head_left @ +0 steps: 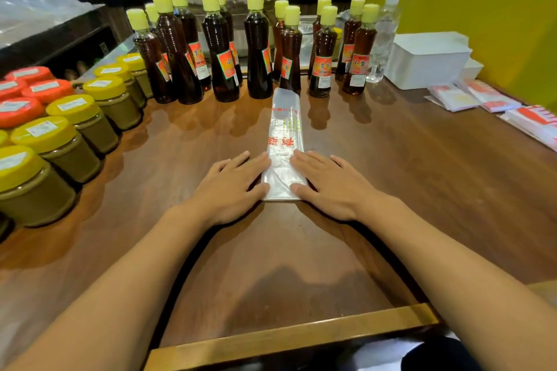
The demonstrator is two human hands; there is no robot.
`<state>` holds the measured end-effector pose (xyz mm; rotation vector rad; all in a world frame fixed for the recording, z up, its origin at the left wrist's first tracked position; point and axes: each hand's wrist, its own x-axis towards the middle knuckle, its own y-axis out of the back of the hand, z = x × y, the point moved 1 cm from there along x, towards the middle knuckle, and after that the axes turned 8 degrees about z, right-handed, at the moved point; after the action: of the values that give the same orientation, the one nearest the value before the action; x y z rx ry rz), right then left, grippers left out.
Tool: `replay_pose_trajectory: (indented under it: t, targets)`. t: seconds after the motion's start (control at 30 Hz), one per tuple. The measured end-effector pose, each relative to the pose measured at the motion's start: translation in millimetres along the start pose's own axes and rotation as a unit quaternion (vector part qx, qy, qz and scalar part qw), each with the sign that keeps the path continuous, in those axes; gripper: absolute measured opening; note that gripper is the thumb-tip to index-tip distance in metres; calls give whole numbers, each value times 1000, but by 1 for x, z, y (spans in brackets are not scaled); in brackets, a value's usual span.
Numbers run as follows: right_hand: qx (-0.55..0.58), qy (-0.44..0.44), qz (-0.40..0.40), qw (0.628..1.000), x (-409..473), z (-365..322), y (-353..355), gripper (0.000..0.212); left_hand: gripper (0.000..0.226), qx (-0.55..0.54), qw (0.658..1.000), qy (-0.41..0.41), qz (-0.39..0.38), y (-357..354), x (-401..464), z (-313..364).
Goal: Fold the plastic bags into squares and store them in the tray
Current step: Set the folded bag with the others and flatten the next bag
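A clear plastic bag with red print [283,132] lies on the wooden counter as a long narrow strip running away from me. My left hand [232,187] lies flat with straight fingers on the strip's near left edge. My right hand [328,184] lies flat the same way on its near right edge. A stack of white trays [428,60] stands at the back right, apart from both hands. Flat bags with red print [479,96] lie in piles on the counter in front of the trays.
Dark oil bottles with yellow caps [223,48] stand in a row just beyond the strip's far end. Jars with yellow and orange lids [60,135] fill the left side. A clear water bottle [384,39] stands by the trays. The counter's front edge [289,337] is near my body.
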<state>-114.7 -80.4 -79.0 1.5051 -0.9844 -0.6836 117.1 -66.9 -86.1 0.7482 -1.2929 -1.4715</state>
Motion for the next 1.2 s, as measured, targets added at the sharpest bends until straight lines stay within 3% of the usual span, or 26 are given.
replay_pose_trajectory:
  t: [0.2,0.4,0.5,0.63,0.77,0.97,1.07,1.2]
  targets:
    - [39,14,2,999,-3,4,1,99,94,-24,1000,-14,-7,3,-7,-3]
    - [44,16,74,996,-2,3,5,88,82,-25,999,-31,14,10,-14,8]
    - [57,8,70,996,-1,3,5,80,87,-2,998,-54,34,9,-10,9]
    - [60,22,55,996,-2,4,6,69,76,39,994,-89,40,9,-8,8]
    - [43,37,13,998,-6,6,2,89,70,33,996,-81,29,8,-9,9]
    - [54,31,54,997,0,5,7,96,66,19,998,-50,38,10,-6,8]
    - [44,29,74,996,5,6,8,90,63,-2,997,-55,58,9,-3,7]
    - [42,17,107,993,7,8,7,57,72,-34,996,-51,64,9,-1,7]
